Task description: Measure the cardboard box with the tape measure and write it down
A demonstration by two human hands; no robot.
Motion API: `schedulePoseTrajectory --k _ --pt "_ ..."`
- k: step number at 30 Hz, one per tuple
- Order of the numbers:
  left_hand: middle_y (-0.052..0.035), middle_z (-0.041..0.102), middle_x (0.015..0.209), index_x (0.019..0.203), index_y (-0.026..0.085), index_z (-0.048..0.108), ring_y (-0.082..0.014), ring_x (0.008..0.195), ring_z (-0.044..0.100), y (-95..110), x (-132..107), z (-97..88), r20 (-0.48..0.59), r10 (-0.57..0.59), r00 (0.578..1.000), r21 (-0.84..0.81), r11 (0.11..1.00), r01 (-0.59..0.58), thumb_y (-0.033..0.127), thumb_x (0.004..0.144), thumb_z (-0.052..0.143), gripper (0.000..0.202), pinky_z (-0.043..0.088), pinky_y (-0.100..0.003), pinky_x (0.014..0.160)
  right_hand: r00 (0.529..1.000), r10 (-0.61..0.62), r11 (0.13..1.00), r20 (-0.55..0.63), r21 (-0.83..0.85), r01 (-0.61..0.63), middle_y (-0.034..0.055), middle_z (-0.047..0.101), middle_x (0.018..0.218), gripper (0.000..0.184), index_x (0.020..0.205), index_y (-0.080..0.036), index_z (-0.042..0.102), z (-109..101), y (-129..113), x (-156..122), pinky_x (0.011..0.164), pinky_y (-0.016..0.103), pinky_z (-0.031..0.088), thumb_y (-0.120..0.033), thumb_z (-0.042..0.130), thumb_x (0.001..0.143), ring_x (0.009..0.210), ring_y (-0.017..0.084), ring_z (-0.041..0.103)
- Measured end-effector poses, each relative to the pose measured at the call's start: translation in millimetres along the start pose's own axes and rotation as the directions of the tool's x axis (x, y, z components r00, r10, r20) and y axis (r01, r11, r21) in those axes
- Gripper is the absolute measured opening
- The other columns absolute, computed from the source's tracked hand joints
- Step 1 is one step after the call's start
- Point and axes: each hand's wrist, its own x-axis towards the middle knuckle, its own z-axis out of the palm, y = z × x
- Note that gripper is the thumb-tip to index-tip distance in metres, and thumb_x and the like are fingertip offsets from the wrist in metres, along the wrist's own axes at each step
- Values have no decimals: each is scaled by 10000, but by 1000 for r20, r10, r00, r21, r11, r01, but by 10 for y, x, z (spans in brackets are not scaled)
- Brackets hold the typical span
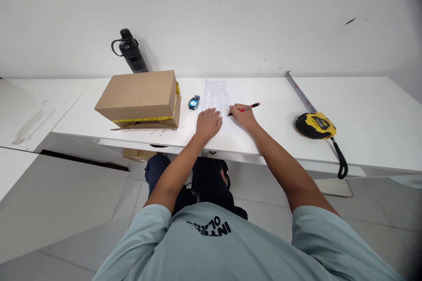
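1. Sheet of paper: I find it lying on the worktop before the person, its visible upper part densely handwritten. I cannot make out its lower edge against the white surface.
2. Pen: red and black, tilted, tip at the sheet; from my remote view I cannot confirm contact.
3. Right hand: I record it grasping the pen near the tip.
4. Left hand: palm down over the sheet's lower part, fingers extended, grasping nothing.
5. Small device: screen lit blue, just left of the sheet.
6. Cardboard box: yellow-taped, left of the device. Behind it I note a black bottle, base hidden.
7. Tape measure: well right of the sheet, blade drawn out toward the wall, strap over the worktop's front edge.
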Motion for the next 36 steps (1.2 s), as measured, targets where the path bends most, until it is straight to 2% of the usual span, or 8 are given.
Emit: schedulePoseTrajectory --k 6,15,23,36 --pt "-105 590 1685 1551 182 665 -284 1581 526 3 11 17 6 -3 1000 -9 1000 3 275 1163 469 445 405 -461 1314 1000 4 1000 -26 -7 -5 -18 567 599 331 659 -228 681 -2 9 3 799 360 486 -407 637 935 716 197 586" --pt "-95 595 1682 1546 200 668 -281 1579 528 -5 14 38 1 -10 1000 -14 1000 10 273 1155 478 441 400 -455 1317 999 9 1000 -44 9 -8 -19 528 556 343 585 -217 661 -4 -13 12 791 351 489 -292 614 917 659 176 550" --pt "-96 595 1682 1545 190 671 -281 1575 533 -13 14 48 -7 -1 1000 -18 1000 1 271 1154 476 445 406 -455 1315 997 -16 1000 -74 -18 14 -23 520 557 346 637 -230 673 -10 32 4 711 347 457 -408 623 930 645 181 520" --pt "-88 594 1685 1541 206 673 -272 1581 526 -6 -1 13 3 -13 1000 -23 1000 13 267 1149 468 446 406 -450 1319 998 -12 1000 -64 -19 10 -18 491 544 335 613 -231 654 -19 27 11 748 346 493 -395 611 902 656 184 532"
